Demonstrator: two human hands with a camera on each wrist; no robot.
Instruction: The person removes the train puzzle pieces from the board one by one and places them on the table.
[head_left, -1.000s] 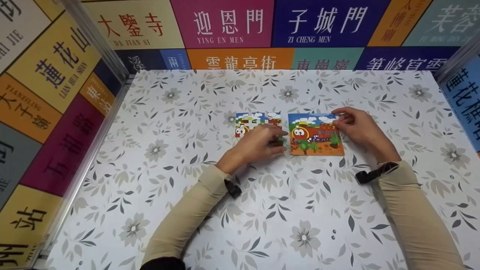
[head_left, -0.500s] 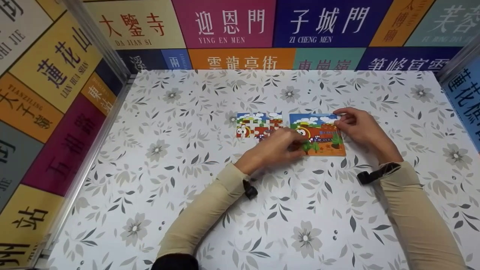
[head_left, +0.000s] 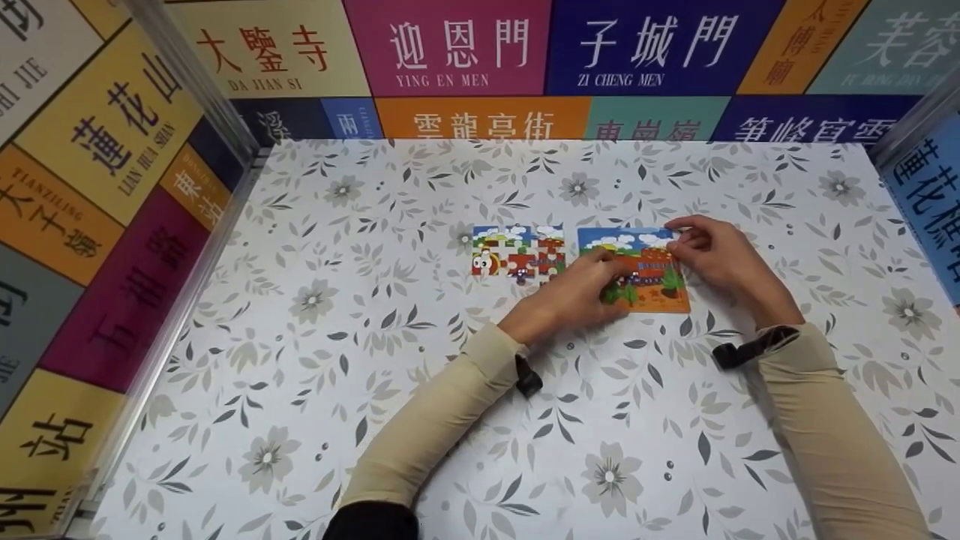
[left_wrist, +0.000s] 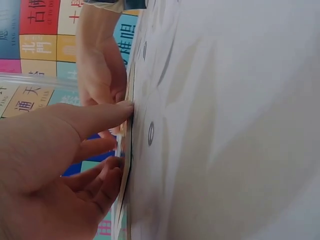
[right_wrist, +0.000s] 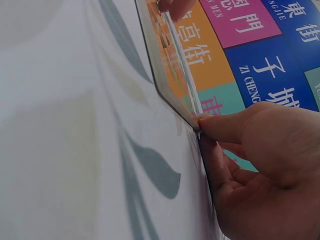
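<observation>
A square picture card (head_left: 645, 292) with a cartoon train lies on the floral tabletop. Thumb and fingertips of my right hand (head_left: 709, 247) pinch its upper right corner; in the right wrist view the thumb (right_wrist: 220, 127) sits on the card's edge. My left hand (head_left: 574, 300) lies across the card's left part and hides its lower left corner. In the left wrist view its thumb (left_wrist: 107, 117) reaches the card's near edge, while its bent fingers touch the surface, spread apart from the thumb. Left of the card are jigsaw pieces (head_left: 517, 251) joined into a similar train picture, its lower part partly covered by the left hand.
Panels with large Chinese lettering (head_left: 450, 45) stand along the back and both sides of the table (head_left: 300, 420). Black camera straps (head_left: 750, 349) circle both wrists over beige sleeves.
My left hand has moved right from over the jigsaw pieces onto the card, uncovering more of the pieces. The right hand has stayed at the card's corner.
</observation>
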